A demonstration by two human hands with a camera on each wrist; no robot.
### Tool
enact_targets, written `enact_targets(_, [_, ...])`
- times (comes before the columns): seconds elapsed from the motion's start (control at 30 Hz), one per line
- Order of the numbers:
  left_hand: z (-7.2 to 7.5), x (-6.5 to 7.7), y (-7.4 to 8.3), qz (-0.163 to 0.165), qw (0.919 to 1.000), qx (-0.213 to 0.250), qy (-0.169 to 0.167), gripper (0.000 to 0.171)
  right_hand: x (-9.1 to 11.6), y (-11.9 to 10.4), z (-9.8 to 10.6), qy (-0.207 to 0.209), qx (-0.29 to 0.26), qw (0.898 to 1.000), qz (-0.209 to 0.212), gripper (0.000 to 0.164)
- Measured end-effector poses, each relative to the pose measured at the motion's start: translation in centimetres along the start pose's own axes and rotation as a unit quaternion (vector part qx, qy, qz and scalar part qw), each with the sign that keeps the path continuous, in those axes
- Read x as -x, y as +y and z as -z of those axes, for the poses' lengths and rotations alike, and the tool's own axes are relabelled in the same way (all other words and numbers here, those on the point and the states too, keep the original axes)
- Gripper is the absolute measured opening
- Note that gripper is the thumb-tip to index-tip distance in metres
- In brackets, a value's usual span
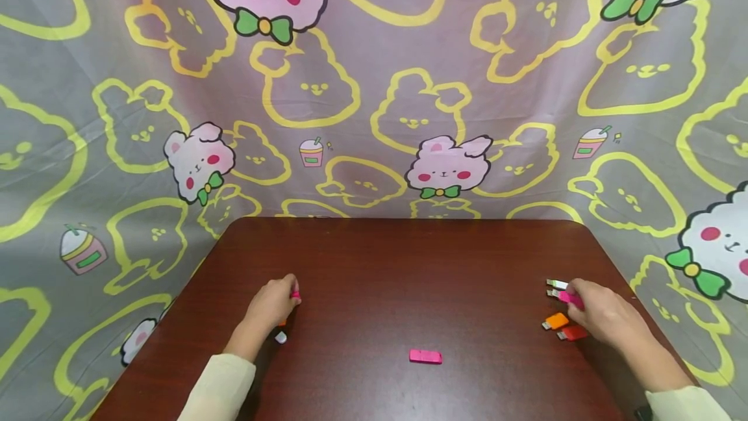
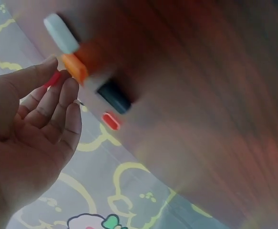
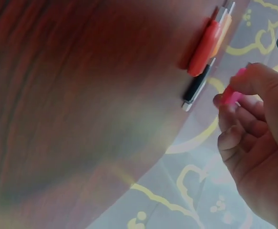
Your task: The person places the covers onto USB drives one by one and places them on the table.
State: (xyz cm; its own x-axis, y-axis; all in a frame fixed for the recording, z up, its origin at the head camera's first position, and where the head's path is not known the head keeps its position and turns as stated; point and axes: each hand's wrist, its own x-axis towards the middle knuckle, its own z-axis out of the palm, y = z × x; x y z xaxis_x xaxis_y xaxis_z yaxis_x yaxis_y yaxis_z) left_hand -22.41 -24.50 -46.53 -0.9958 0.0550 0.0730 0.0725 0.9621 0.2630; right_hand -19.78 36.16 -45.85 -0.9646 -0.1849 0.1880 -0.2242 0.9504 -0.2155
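My left hand (image 1: 271, 309) pinches a small pink cap (image 1: 296, 294) between thumb and fingers, above the left side of the table. Beneath it lie an orange cap (image 2: 75, 68), a white cap (image 2: 61, 33), a black cap (image 2: 114, 96) and a red cap (image 2: 111, 121). On the right, my right hand (image 1: 604, 312) pinches a pink USB stick (image 1: 565, 297), its bare metal plug pointing left. Around that hand are a white stick (image 1: 559, 284), an orange stick (image 1: 556, 321), a red stick (image 1: 573, 332) and a black one (image 3: 196, 88).
A pink USB stick (image 1: 425, 357), with no metal plug showing, lies near the middle front of the brown table (image 1: 409, 278). A patterned cloth (image 1: 362, 96) hangs behind and beside the table.
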Motion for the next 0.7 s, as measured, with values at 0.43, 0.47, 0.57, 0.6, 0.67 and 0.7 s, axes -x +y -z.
enact_targets(0.43, [0.2,1.1,3.3,-0.071,0.9965,0.019,0.039,0.023,-0.2,-2.8,0.3,0.105,-0.022,0.988,0.113,0.023])
enact_targets(0.47, [0.2,1.2,3.5,-0.077,0.9959,0.018,0.045,0.023,-0.2,-2.9,0.3,0.107,-0.023,0.987,0.118,0.023])
enact_targets(0.57, [0.1,1.5,4.2,-0.088,0.9942,0.014,0.059,0.022,-0.2,-3.5,0.0,0.123,-0.021,0.983,0.132,0.023])
enact_targets(0.6, [0.0,1.6,4.4,-0.094,0.9935,0.013,0.063,0.022,-0.1,-3.6,0.0,0.122,-0.024,0.983,0.134,0.022])
enact_targets(0.67, [-0.1,1.7,4.7,-0.101,0.9925,0.012,0.068,0.022,-0.1,-3.9,-0.1,0.117,-0.028,0.984,0.131,0.021])
enact_targets(0.7, [-0.3,1.8,4.8,-0.104,0.9921,0.011,0.069,0.022,0.0,-4.1,-0.2,0.117,-0.027,0.984,0.129,0.02])
